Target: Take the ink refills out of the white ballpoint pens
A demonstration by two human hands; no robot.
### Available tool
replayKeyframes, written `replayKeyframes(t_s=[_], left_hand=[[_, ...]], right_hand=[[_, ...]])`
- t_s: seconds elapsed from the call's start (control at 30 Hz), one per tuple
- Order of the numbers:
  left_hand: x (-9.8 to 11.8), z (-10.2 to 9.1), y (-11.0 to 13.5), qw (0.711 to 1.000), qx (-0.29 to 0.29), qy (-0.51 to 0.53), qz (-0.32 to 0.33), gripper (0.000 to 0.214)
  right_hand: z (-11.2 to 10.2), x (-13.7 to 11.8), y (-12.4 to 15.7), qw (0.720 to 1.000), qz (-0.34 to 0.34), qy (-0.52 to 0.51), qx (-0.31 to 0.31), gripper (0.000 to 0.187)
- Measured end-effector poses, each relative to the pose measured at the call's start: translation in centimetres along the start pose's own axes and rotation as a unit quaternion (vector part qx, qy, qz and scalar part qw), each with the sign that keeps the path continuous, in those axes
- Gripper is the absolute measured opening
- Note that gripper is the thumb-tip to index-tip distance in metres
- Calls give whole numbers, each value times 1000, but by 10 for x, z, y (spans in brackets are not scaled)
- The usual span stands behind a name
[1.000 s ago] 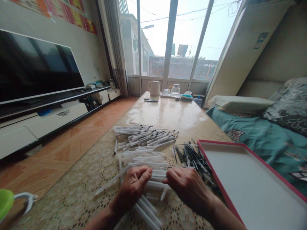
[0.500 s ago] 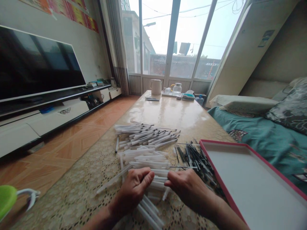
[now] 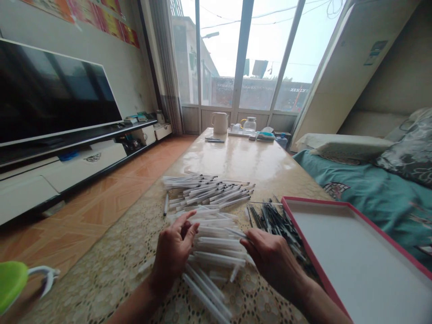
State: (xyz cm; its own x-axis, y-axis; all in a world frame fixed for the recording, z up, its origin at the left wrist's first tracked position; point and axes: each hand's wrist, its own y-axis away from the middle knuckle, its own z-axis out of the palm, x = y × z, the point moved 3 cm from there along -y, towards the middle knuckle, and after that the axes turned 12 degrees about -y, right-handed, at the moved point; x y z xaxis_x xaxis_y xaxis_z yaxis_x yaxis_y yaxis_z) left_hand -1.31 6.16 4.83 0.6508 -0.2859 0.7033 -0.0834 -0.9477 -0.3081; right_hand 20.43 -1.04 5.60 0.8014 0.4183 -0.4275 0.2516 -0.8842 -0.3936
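My left hand point(image 3: 173, 247) is over the left end of a pile of translucent white pen barrels point(image 3: 221, 244). Its index finger and thumb are apart, and I see nothing held between them. To the right, my right hand point(image 3: 270, 252) is closed on a thin, greyish pen refill point(image 3: 236, 232), whose narrow end points left above the barrels. Beside that hand lies a heap of dark pen refills point(image 3: 270, 216). Farther back, several white pens with dark ends point(image 3: 216, 191) lie in a loose row. The fingers hide the rest of the held refill.
A shallow white box with a pink rim point(image 3: 315, 256) is at the right table edge. A jug point(image 3: 220, 123), a glass teapot point(image 3: 249, 124) and a tissue pack point(image 3: 266, 135) stand at the far end. A green stool point(image 3: 11, 283) is at lower left.
My left hand has opened and moved left and slightly up, away from the right hand. My right hand has shifted slightly right, and the thin refill now shows in its fingers.
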Motion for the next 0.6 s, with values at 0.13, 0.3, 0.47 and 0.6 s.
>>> replayKeyframes(t_s=[0.13, 0.3, 0.47, 0.6], left_hand=[[5, -5, 1, 998, 43, 40, -15, 44], [17, 17, 15, 957, -141, 249, -43, 32], [22, 38, 28, 882, -271, 376, -87, 32], [19, 35, 23, 866, -239, 426, -111, 27]], right_hand=[[4, -1, 1, 998, 37, -45, 3, 29], [14, -8, 3, 996, 50, -65, -34, 30], [22, -16, 4, 994, 40, -89, -57, 31], [17, -11, 3, 981, 75, -178, -22, 37]])
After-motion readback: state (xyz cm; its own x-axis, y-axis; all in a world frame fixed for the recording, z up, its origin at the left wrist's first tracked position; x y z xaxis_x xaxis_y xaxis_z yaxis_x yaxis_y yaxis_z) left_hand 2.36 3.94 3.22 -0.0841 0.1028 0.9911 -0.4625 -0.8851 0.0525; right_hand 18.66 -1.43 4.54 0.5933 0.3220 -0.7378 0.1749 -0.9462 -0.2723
